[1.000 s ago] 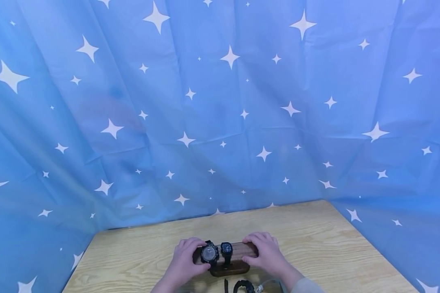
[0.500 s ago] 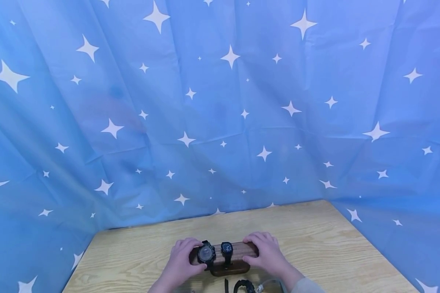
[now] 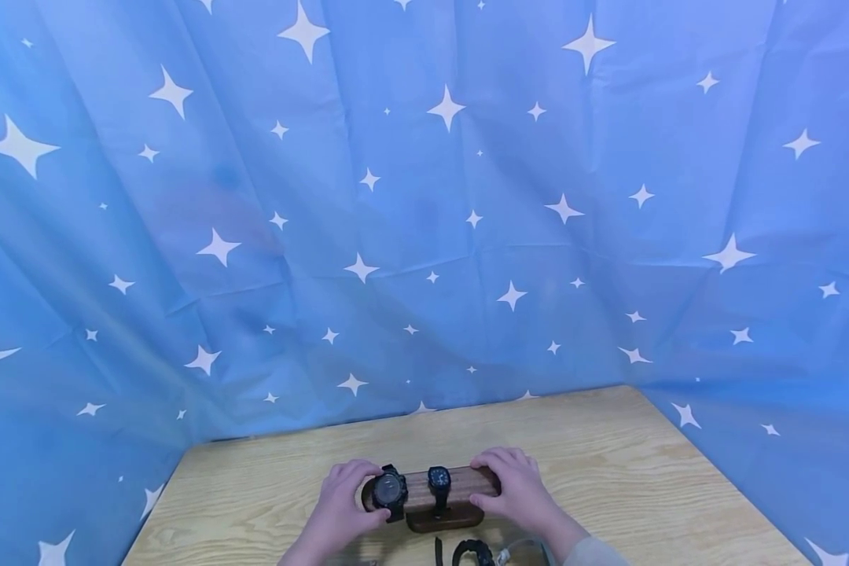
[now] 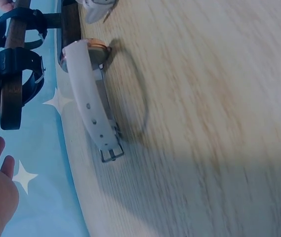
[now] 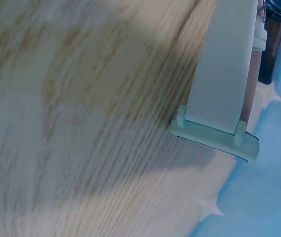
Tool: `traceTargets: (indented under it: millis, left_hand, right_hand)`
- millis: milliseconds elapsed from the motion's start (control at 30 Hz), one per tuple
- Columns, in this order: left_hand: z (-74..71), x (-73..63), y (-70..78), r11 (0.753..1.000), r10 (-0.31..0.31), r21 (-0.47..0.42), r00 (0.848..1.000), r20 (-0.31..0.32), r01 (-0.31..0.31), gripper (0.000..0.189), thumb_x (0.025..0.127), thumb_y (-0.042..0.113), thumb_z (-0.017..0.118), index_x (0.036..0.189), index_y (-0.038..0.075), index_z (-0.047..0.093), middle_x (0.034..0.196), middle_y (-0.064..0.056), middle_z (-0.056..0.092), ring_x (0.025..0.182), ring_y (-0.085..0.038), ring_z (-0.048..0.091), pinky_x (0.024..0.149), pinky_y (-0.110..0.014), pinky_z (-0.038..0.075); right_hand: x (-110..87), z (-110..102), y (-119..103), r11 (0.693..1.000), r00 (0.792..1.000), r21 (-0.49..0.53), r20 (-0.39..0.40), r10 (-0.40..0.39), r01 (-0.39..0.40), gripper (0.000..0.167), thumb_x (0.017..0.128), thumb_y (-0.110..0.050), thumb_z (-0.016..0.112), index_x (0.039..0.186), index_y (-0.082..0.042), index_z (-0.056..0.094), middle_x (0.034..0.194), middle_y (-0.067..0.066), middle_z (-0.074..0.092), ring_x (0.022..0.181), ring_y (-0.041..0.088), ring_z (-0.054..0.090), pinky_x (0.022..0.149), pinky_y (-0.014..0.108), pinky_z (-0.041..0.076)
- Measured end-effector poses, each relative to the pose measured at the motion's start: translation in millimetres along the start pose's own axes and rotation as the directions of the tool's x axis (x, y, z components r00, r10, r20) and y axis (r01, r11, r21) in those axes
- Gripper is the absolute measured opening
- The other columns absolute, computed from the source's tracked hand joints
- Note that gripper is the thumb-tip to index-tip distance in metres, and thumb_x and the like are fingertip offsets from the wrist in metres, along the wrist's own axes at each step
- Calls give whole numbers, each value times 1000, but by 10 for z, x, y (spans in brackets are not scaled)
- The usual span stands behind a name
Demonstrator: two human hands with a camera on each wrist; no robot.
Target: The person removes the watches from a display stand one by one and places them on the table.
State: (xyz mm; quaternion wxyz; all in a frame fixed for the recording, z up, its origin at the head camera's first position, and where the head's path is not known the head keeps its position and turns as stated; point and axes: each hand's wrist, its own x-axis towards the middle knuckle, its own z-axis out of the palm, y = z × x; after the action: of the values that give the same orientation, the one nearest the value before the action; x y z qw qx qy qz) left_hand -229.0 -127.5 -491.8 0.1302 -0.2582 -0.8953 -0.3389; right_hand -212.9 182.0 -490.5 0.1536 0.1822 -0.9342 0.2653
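Note:
A dark wooden watch stand, with a rounded bar [image 3: 419, 490] over an oval base [image 3: 447, 517], stands on the table. My left hand [image 3: 338, 507] pinches a bulky black round watch [image 3: 389, 489] looped around the bar near its left end, thumb in front and fingers on top. In the left wrist view, that watch [image 4: 17, 61] sits just short of the bar's end, its strap hanging in a loop. My right hand [image 3: 515, 489] grips the bar's right end. Between the hands, a smaller black square-faced watch [image 3: 439, 478] hangs on the bar above the base.
Nearer me on the table [image 3: 573, 440] lie a black curved strap [image 3: 474, 549] and a thin dark strap [image 3: 439, 550]. A white-strapped watch [image 4: 88, 98] lies below the stand. The right wrist view shows a pale strap with a mint-green end [image 5: 217, 138]. Behind hangs a starry blue curtain [image 3: 396, 220].
My left hand has slid the round watch leftward along the bar, away from the square-faced one, toward the bar's left end. The right hand has kept its grip in place.

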Motion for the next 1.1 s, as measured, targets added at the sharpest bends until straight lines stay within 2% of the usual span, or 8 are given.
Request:
traceTargets:
  millis: [167, 433, 700, 933, 1100]
  left_hand:
    - [-37, -26, -2, 1000, 10, -6, 1000, -27, -11, 49, 65, 28, 83, 107, 17, 62, 111, 5, 59, 100, -22, 47, 82, -47, 39]
    - [-96, -40, -29, 999, -39, -31, 999, 6, 39, 49, 67, 31, 82, 109, 17, 61, 114, 3, 58, 103, -23, 46, 84, -48, 41]
    - [-77, -81, -74, 998, -46, -39, 999, -12, 46, 51, 66, 29, 83, 111, 19, 61, 116, 5, 57, 105, -20, 45, 86, -46, 44]
    - [-71, -88, -78, 992, -97, -84, 995, 37, 99, 63, 67, 36, 82, 121, 16, 57, 122, 1, 54, 110, -25, 45, 87, -49, 43]
    - [-84, -82, -95, 981, -132, -131, 988, 85, 143, 63, 68, 38, 81, 122, 16, 56, 123, -2, 53, 110, -29, 46, 85, -47, 44]
  right_hand:
    - [1, 4, 7, 1000, 1000, 2, 2, 2, -2, 41, 74, -40, 76, 108, -20, 63, 113, -7, 57, 104, 23, 45, 84, 50, 32]
    - [11, -29, -5, 1000, 1000, 9, 18, 19, -19, 41, 74, -39, 76, 108, -20, 64, 114, -6, 57, 104, 23, 45, 84, 50, 32]
    - [10, -24, 3, 1000, 1000, 4, 24, 12, -13, 41, 75, -41, 76, 108, -20, 63, 114, -6, 57, 104, 23, 45, 84, 50, 32]
    - [10, -22, 6, 1000, 999, 9, 30, 26, -27, 42, 75, -42, 75, 108, -21, 63, 115, -6, 57, 105, 24, 45, 84, 50, 32]
    - [6, -22, -3, 1000, 999, 3, 27, 19, -19, 41, 75, -42, 75, 108, -21, 63, 114, -7, 57, 104, 23, 45, 83, 49, 33]
